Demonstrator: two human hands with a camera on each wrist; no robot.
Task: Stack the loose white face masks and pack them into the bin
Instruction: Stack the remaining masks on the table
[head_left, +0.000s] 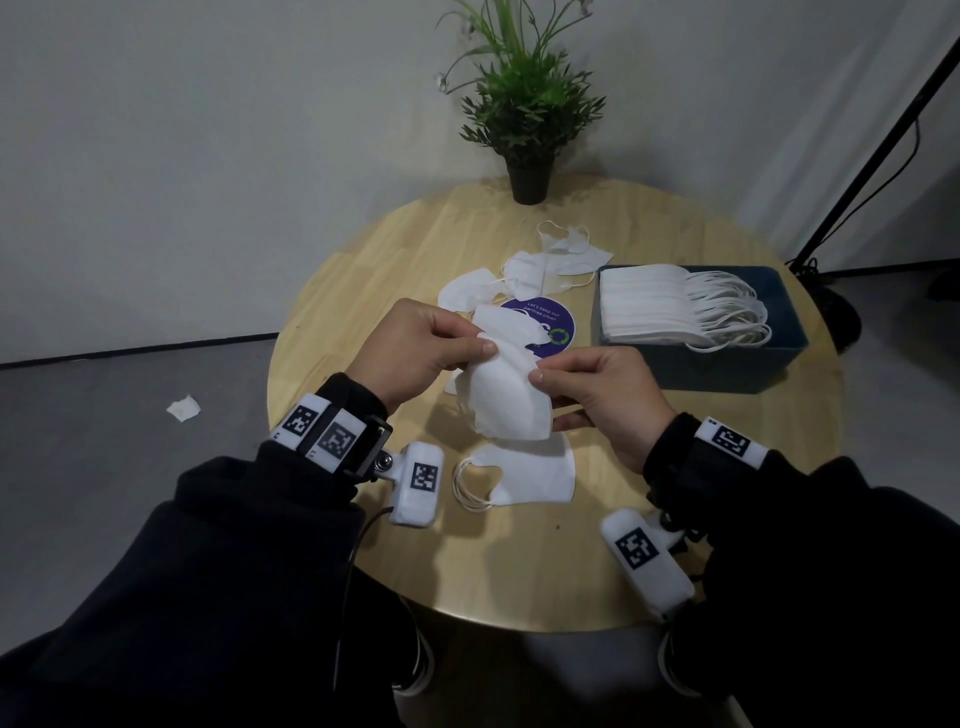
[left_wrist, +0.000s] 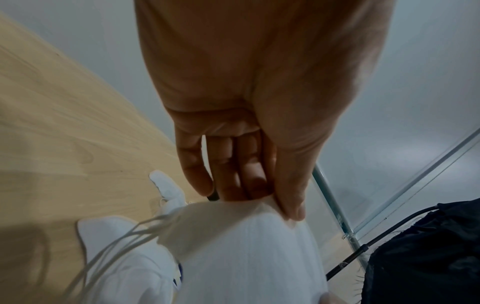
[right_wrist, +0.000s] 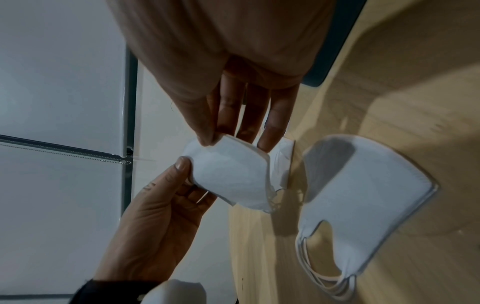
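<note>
Pinching a white face mask (head_left: 511, 400) from both sides, a person holds it above the middle of a round wooden table (head_left: 363, 270). The left hand (head_left: 421, 353) grips the mask's upper left edge between thumb and curled fingers; the right hand (head_left: 602, 395) pinches its right edge between thumb and forefinger, the remaining fingers lying under the fabric. On the floor off the table's left edge lies a scrap of white material (head_left: 183, 408). A small stack of masks (head_left: 530, 475), ear loops to the left, rests near the front edge, below the held one. More loose masks (head_left: 540, 267) lie scattered toward the back of the table, partly over a purple round sticker (head_left: 558, 325). A potted green plant (head_left: 527, 109) stands at the back edge. Near the right edge sits a dark blue bin (head_left: 769, 364), packed with a row of masks (head_left: 644, 306) standing on edge, their ear loops trailing toward its right side.
</note>
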